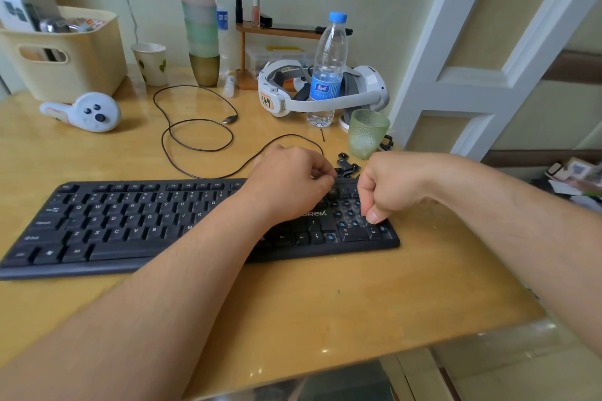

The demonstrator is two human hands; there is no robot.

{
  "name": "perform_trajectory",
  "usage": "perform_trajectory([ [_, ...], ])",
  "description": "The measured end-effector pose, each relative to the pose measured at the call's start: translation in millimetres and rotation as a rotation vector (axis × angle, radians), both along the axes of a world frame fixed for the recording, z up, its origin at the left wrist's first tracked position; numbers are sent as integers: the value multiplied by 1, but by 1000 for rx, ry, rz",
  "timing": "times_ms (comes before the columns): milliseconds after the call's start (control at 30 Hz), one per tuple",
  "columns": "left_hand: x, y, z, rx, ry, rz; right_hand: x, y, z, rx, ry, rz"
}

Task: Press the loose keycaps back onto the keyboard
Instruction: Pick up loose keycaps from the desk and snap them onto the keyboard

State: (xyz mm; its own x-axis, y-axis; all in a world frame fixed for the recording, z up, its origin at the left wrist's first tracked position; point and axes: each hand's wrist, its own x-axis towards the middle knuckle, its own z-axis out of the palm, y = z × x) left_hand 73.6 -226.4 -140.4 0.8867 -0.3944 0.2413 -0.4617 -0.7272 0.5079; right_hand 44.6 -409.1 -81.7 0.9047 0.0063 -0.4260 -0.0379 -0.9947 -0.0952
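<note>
Wooden desk (325, 303) carries keyboard (130, 225), loose keycaps (348, 167), green cup (367, 133).

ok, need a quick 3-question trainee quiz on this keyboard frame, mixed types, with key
1. True or false: the pile of loose black keycaps lies behind the black keyboard.
2. Which section shows bare blue switch stems? A) letter rows B) number pad C) function row
3. Fill in: the ribbed green glass tumbler stands ___ of the keycap pile.

Key: 1 true; 2 B; 3 right
</note>
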Motion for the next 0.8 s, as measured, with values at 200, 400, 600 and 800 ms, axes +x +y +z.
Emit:
perform_trajectory([
  [200,-1,0,1,4,-5,-3,0,7,0,-77,-5,51],
  [400,-4,-1,4,-3,-14,-18,-1,-8,1,-2,-39,99],
  [600,-6,-6,1,8,-26,-68,-10,-17,-1,61,-123,155],
  [800,-16,-16,-2,96,-14,-258,-47,-31,-18,167,-435,74],
])
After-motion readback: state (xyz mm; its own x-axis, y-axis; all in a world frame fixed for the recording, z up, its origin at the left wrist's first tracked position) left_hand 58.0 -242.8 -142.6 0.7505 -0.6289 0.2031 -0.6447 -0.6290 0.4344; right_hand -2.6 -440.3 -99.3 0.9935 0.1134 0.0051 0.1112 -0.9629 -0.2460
